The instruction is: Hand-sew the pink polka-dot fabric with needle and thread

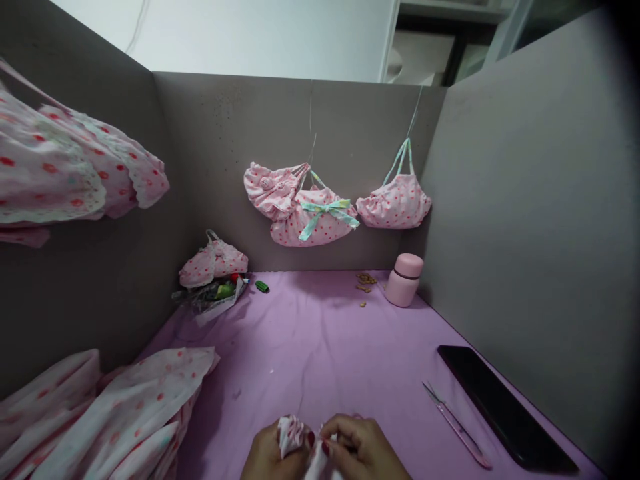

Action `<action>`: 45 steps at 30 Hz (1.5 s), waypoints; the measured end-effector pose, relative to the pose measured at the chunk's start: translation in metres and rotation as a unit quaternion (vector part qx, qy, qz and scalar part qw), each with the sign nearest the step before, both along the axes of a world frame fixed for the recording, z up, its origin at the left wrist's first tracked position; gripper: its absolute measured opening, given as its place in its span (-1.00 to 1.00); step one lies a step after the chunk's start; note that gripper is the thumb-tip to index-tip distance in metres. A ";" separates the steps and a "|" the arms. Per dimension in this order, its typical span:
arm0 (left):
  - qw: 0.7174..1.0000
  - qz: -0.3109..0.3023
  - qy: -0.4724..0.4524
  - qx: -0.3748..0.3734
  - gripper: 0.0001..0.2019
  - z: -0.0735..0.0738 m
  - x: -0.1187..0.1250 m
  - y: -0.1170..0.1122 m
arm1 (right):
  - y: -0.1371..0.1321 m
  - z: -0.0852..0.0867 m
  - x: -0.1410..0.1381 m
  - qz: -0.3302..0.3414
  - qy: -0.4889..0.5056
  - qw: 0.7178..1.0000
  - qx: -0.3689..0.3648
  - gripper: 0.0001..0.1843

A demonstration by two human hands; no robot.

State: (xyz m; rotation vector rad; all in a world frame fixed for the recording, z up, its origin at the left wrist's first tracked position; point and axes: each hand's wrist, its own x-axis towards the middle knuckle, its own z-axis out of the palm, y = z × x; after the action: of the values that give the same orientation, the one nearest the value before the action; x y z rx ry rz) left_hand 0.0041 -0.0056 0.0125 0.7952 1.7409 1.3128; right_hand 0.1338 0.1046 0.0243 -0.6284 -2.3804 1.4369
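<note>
At the bottom edge of the view, my left hand and my right hand are both closed on a small gathered piece of white and pink dotted fabric. They pinch it between them just above the purple cloth that covers the table. A thin thread seems to run up from the fabric. Pink thread snips lie on the cloth to the right of my right hand, apart from it.
A black phone lies by the right partition. A pink flask and small crumbs stand at the back. Dotted fabric pouches hang on the back partition. Stacked dotted fabric lies at the left, with a pouch and clutter behind.
</note>
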 end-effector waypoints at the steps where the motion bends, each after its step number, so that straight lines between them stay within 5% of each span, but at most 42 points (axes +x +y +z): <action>1: 1.000 0.006 -0.001 0.002 -0.78 0.001 0.000 0.000 | 0.001 -0.001 0.000 -0.003 0.001 1.000 -0.010 -0.74; 16: 0.996 -0.050 -0.070 0.018 -0.80 0.018 0.000 0.000 | 0.001 -0.001 -0.004 0.000 0.012 0.980 -0.196 -0.67; 26: 0.991 -0.053 -0.122 0.019 -0.74 0.018 -0.001 0.000 | 0.002 -0.009 -0.005 0.000 0.053 0.974 -0.222 -0.74; 38: 0.982 -0.054 -0.175 0.045 -0.73 0.004 0.000 0.002 | -0.004 -0.003 -0.002 0.068 0.062 0.992 -0.091 -0.66; 42: 0.989 -0.043 -0.133 0.045 -0.74 -0.001 -0.002 0.005 | -0.003 0.000 -0.002 0.010 0.106 0.992 0.072 -0.69; 45: 0.991 -0.050 -0.118 0.045 -0.82 0.000 0.000 0.005 | -0.002 0.000 -0.002 0.029 0.120 0.984 0.126 -0.70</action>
State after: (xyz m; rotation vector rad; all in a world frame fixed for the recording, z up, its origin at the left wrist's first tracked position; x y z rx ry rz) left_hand 0.0042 -0.0003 0.0127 0.7348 1.4465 1.3661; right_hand 0.1316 0.1031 0.0245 -0.3068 -2.3502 1.1324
